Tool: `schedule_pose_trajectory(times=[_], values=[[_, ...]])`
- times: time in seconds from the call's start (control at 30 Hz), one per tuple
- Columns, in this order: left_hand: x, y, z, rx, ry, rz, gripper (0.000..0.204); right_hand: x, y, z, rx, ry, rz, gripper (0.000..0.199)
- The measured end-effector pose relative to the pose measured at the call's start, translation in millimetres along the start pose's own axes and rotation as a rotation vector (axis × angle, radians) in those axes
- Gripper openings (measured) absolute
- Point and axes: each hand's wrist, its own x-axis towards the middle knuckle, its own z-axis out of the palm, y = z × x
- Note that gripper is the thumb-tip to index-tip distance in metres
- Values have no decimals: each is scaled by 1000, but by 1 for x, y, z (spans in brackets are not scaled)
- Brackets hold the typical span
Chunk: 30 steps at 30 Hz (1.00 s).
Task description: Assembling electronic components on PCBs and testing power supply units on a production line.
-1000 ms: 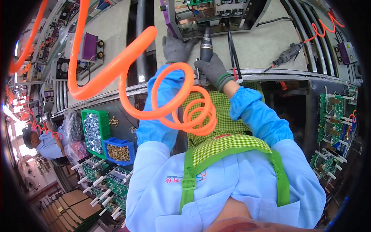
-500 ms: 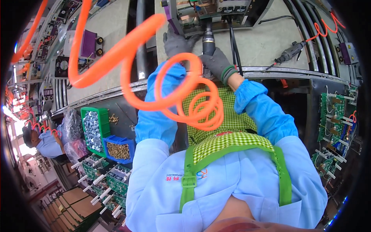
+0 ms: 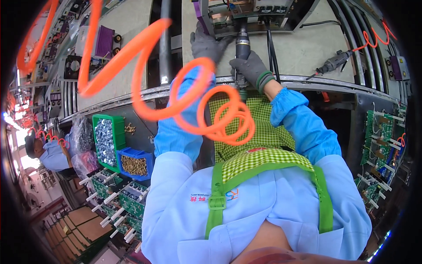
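Note:
A metal equipment chassis (image 3: 281,28) with a purple side panel sits at the top of the view on the pale bench. My left hand (image 3: 207,46), in a grey glove, grips its near left corner, with fingers beside the purple panel and the thumb along the front edge. In my gloved right hand (image 3: 251,69) is an air screwdriver (image 3: 242,46), its front end pointing into the chassis front. The tip is hidden inside. An orange coiled air hose (image 3: 154,112) loops in front of my left forearm. Black cables (image 3: 271,53) hang from the chassis beside the tool.
A second air screwdriver (image 3: 333,62) lies on the bench at right. Left of me stand a green bin (image 3: 121,136) of silvery fasteners and a blue bin (image 3: 149,165) of brass-coloured screws. Circuit boards (image 3: 132,202) flank me. A co-worker (image 3: 55,154) sits far left.
The chassis, both hands and the screwdriver appear slightly further right in view. The coiled hose has swung a little. Both hands keep their hold.

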Motion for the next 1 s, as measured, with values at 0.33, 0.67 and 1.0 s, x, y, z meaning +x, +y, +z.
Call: schedule_pose_trajectory(times=[0.33,0.67,1.0], values=[[4,-7,5,-67,-195,-74,116,4,5,1,7,-6,0,36],[2,3,-23,50,-194,-84,95,-74,-7,-2,239,-74,-70,24],[-46,61,-185,36,-272,825,50,-94,-68,-61,-345,-725,-376,27]])
